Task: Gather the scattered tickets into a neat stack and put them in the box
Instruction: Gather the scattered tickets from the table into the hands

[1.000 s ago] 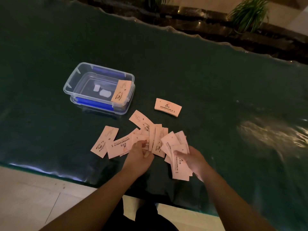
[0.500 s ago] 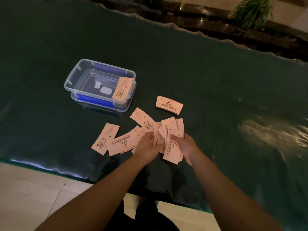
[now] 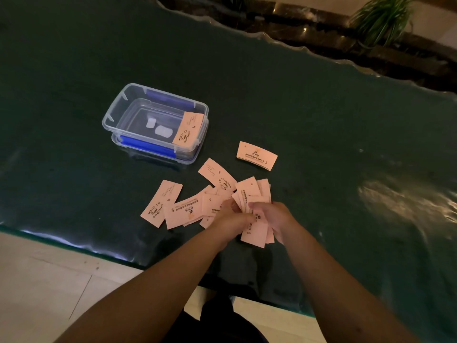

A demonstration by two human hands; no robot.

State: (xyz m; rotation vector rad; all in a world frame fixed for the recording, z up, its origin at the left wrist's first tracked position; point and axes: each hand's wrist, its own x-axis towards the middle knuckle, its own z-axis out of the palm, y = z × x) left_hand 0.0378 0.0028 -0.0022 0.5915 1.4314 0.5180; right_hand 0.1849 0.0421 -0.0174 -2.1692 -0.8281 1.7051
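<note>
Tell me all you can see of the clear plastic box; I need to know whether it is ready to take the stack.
The clear plastic box is a shallow rectangular tub with rounded corners, open on top, sitting on what looks like its blue-trimmed lid. It stands flat on the dark green table, beyond and left of both hands, which do not touch it. One pink ticket leans against its right end wall. Two small pale patches show at its bottom; otherwise it looks empty.
</note>
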